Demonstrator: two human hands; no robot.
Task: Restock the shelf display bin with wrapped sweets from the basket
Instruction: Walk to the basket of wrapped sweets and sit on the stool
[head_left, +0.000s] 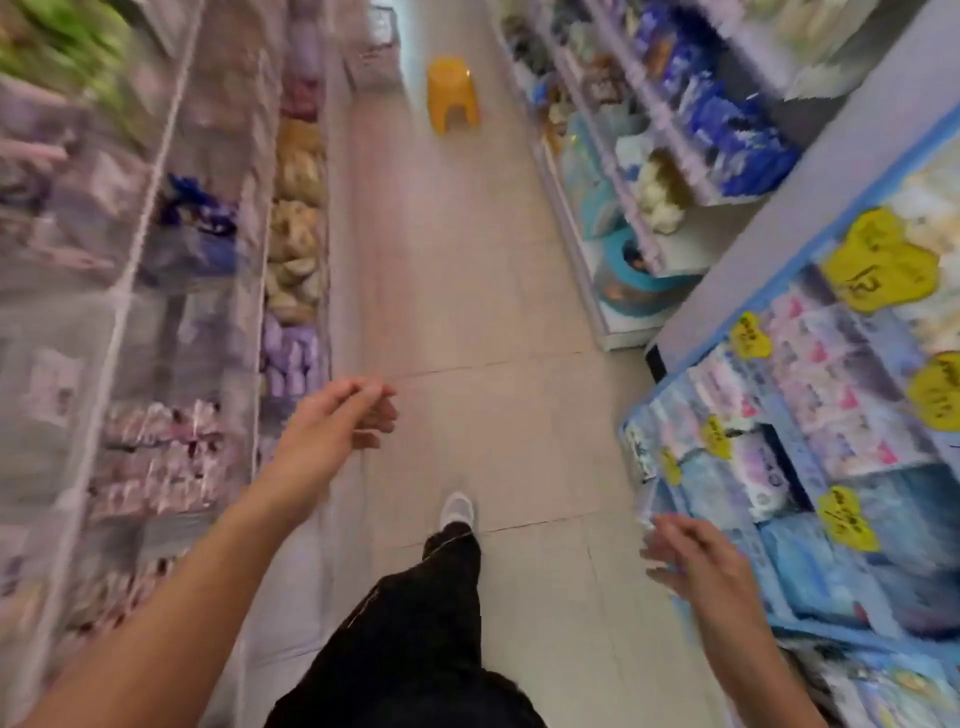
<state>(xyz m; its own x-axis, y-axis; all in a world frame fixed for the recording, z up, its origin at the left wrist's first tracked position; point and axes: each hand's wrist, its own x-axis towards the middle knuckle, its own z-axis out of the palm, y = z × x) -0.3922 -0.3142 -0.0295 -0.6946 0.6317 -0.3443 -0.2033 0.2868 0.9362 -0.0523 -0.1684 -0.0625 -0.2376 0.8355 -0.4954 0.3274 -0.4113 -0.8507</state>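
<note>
A: What are the hands doing?

B: The left hand (337, 415) reaches out over the floor (467, 312), fingers loosely curled and holding nothing. The right hand (701, 566) hangs at about four o'clock in the frame, fingers relaxed and slightly spread, also bare of any load. The whole picture is blurred.

A: And the wrapped sweets?

B: At nine o'clock from the left hand, just beside the forearm, clear display bins (171, 322) line the left shelf. One holds pink-and-white wrapped sweets (161, 457), near the wrist but not touching it. Further up, at about eleven o'clock, lie purple sweets (291, 358), then pale yellow ones (298, 218). I cannot make out a basket.

A: What lies beyond?

B: Between the hands, at six o'clock, a dark trouser leg (426, 623) ends in a white shoe (457, 509) on the tiles. At twelve o'clock, well apart down the aisle, stands a yellow plastic stool (452, 96). At three o'clock from the right hand, close by it, blue packs with yellow price tags (878, 265) fill the right shelf (779, 218).
</note>
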